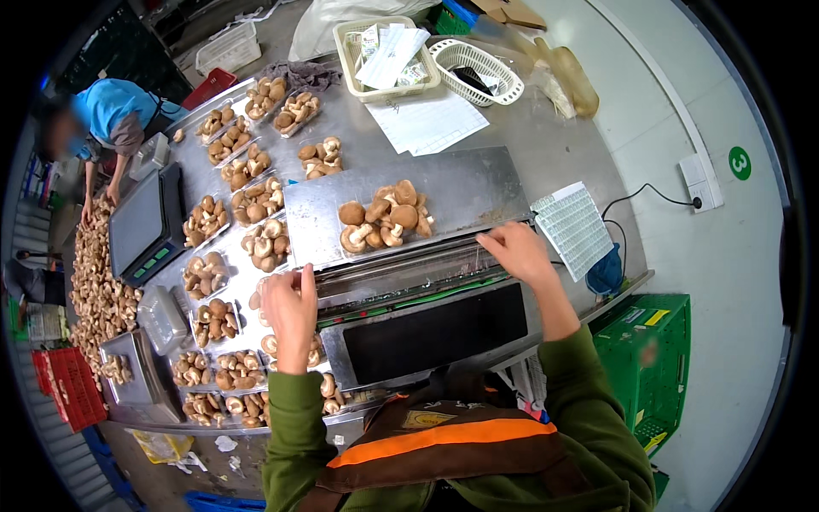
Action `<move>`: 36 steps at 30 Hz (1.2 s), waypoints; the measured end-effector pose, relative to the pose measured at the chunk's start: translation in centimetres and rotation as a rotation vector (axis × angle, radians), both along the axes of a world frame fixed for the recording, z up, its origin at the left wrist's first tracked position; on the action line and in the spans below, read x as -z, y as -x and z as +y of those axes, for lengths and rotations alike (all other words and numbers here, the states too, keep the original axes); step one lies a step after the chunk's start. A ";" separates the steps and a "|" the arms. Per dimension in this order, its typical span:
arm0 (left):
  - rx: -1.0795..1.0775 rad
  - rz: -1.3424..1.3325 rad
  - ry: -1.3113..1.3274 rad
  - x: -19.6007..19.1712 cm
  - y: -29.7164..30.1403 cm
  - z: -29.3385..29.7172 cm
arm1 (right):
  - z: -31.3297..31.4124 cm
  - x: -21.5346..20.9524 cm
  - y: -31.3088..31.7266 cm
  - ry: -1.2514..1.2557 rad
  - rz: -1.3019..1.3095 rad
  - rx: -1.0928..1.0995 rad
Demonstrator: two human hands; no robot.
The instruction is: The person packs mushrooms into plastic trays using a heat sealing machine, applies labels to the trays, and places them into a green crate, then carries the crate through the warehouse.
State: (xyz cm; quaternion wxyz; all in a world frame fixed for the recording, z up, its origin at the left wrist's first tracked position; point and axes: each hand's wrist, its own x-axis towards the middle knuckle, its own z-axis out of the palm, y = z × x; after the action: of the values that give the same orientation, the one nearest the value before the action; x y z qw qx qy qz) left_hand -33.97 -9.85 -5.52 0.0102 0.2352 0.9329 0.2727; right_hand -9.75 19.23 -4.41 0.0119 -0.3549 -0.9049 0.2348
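Note:
In front of me is a metal film-wrapping machine with a flat steel plate (486, 183) and a black pad (439, 334). A heap of brown shiitake mushrooms (388, 215) sits on the plate; the tray under it can hardly be made out. Glossy clear plastic film (461, 263) spans the gap between plate and pad. At its left end, my left hand (288, 307) is closed on the film, fingers partly hidden, beside trays of mushrooms. My right hand (519, 253) pinches the film at the right end, near the plate's corner.
Several mushroom trays (205, 220) line the table's left side, near a digital scale (149, 224) and a large mushroom pile (95, 273). A co-worker in blue (115, 111) reaches into it. White baskets (388, 90) stand behind; a green crate (644, 363) is at right.

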 end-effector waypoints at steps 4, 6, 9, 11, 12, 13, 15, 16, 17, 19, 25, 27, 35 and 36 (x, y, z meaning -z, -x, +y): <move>0.136 0.226 0.200 1.3 -2.8 -0.7 | -2.8 1.4 0.4 -0.199 -0.090 0.035; 0.210 0.069 0.138 2.3 -2.2 -0.1 | -2.9 2.4 0.8 0.009 0.013 0.079; 0.055 -0.814 -0.366 1.2 -1.5 -1.2 | -2.1 2.1 -0.9 1.005 0.355 0.384; 0.194 -1.663 -0.829 -1.4 -0.7 -3.1 | -1.1 -0.1 -2.3 1.681 0.356 0.405; 0.291 -1.865 -0.974 -2.9 -0.3 -3.3 | -0.8 -1.6 -2.1 1.821 0.335 0.307; 0.283 -1.621 -1.082 -5.2 0.0 -3.0 | 0.2 -3.3 -1.2 1.714 0.491 0.135; 0.345 -1.249 -1.285 -8.2 2.0 -2.0 | 2.4 -7.3 2.0 1.627 0.792 -0.007; 0.428 -1.114 -1.396 -9.2 4.2 -0.7 | 3.0 -9.5 4.2 1.642 0.954 0.011; 0.260 -0.897 -1.385 -10.3 4.5 2.6 | 1.8 -11.8 7.9 1.475 1.015 0.184; 0.216 -0.519 -1.100 -9.2 6.9 8.2 | 4.0 -11.1 12.3 1.239 1.028 0.234; 0.381 -0.370 -0.208 2.7 8.2 9.4 | 8.5 4.3 15.6 1.167 0.193 0.181; 0.368 -0.645 -0.127 0.2 7.4 9.1 | 8.6 3.9 14.0 1.119 0.120 0.144; 0.280 -1.018 -0.580 2.4 5.0 4.1 | 2.9 1.7 9.0 0.828 0.215 0.008; 0.233 -0.956 -0.623 1.9 4.0 4.0 | 1.7 0.9 8.2 0.753 0.196 0.052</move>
State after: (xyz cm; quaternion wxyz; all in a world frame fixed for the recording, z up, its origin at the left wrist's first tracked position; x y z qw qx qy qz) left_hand -37.97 -5.87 -7.39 0.3907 0.1788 0.6684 0.6072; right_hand -17.98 20.89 -5.33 -0.0271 -0.3332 -0.7407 0.5828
